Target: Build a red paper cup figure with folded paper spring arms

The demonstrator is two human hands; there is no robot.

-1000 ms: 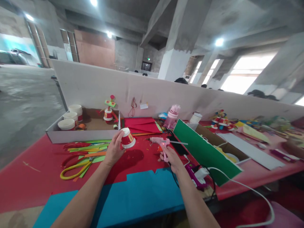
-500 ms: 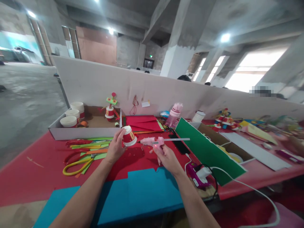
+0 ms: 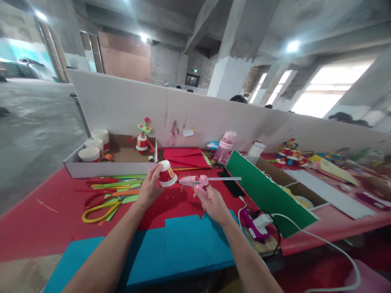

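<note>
Pinching the cup (image 3: 168, 175) by its left side with the left hand (image 3: 150, 190), a little left of the frame's centre, upside down and tilted, with its rim toward the lower right. Wrapped with the right hand (image 3: 212, 202) round the handle of the glue gun (image 3: 193, 181), at the centre, with nozzle aimed left at the rim. Impossible to tell contact from a slight gap there, or a pressed trigger from an idle one. Lit red on the gun's side, so probably hot: likely to burn the left fingers in case of a slip past the rim. Liable also to dent or turn the cup through too hard a push, given a hold on one side only. Prone, with an unsteady wrist, to drip glue on the red table (image 3: 180, 205) below. Apt to catch the glue stick (image 3: 224, 179), jutting right above the phone (image 3: 231, 186), on the green board (image 3: 269, 195) in a careless backward swing. Farther out, at lower right, the power strip (image 3: 256, 232), perhaps at risk from a straying right elbow. At lower left, well apart, yellow scissors (image 3: 97, 213) among paper strips (image 3: 131, 199).
</note>
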